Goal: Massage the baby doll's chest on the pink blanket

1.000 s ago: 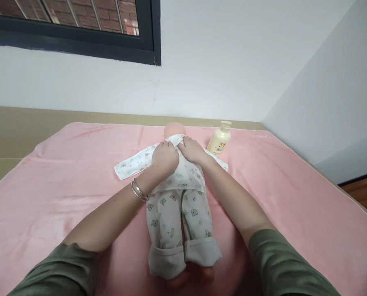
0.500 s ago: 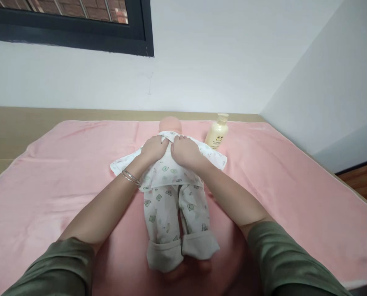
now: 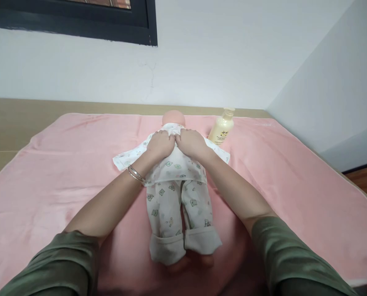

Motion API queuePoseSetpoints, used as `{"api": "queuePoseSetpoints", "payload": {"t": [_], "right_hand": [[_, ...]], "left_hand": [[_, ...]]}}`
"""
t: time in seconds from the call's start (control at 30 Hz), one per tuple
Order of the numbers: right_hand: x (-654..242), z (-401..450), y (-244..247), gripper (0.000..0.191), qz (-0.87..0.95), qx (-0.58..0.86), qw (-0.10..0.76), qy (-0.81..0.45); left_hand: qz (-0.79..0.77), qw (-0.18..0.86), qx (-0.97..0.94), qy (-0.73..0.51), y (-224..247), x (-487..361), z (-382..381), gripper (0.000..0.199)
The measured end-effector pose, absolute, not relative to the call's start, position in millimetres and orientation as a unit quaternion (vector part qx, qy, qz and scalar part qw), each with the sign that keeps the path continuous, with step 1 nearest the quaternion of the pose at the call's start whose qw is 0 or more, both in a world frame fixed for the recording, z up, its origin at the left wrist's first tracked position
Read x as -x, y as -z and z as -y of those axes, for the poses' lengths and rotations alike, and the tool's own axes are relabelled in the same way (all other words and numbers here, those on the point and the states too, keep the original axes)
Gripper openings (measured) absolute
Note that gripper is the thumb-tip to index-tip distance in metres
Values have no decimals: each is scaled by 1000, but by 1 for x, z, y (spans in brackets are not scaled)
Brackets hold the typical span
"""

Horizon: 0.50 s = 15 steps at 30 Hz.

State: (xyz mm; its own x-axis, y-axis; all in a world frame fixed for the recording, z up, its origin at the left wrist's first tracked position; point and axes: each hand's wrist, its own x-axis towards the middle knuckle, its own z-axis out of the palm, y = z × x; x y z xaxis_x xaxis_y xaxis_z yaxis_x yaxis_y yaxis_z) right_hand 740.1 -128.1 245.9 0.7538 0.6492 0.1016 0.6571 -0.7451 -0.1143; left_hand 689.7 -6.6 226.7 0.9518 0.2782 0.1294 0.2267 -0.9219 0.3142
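Observation:
A baby doll (image 3: pixel 173 118) lies on a pink blanket, its head toward the wall and its feet toward me. It wears a white printed shirt (image 3: pixel 177 166) with the sleeves spread out, and matching pants (image 3: pixel 166 213) with turned-up cuffs. My left hand (image 3: pixel 161 144) is closed on the upper part of the shirt, just below the doll's head. Beside it, nearly touching, my right hand (image 3: pixel 191 143) is closed on the same part of the shirt. The fingertips of both hands are mostly hidden.
A pale yellow lotion bottle (image 3: pixel 222 127) stands tilted beyond the doll's right-hand sleeve. The pink blanket (image 3: pixel 282 181) covers most of a wooden surface (image 3: pixel 4 123). White walls (image 3: pixel 217 61) rise behind and to the right, with a dark window frame (image 3: pixel 109 26) at upper left.
My hands have drawn closer together on the upper shirt, and the shirt shows less of a gap between them. The whole view has shifted slightly.

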Motion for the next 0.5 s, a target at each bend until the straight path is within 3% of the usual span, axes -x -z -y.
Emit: {"api": "queuePoseSetpoints", "payload": {"t": [0.2, 0.37, 0.5], "right_hand": [[-717, 126, -253, 29, 349, 936, 26, 38], [-751, 132, -249, 53, 313, 942, 121, -17], [-768, 136, -246, 61, 310, 938, 147, -58]], "left_hand": [[-181, 194, -962, -58, -230, -693, -3, 56], [-156, 118, -977, -83, -240, -681, 18, 50], [-137, 124, -977, -106, -239, -678, 27, 35]]}}
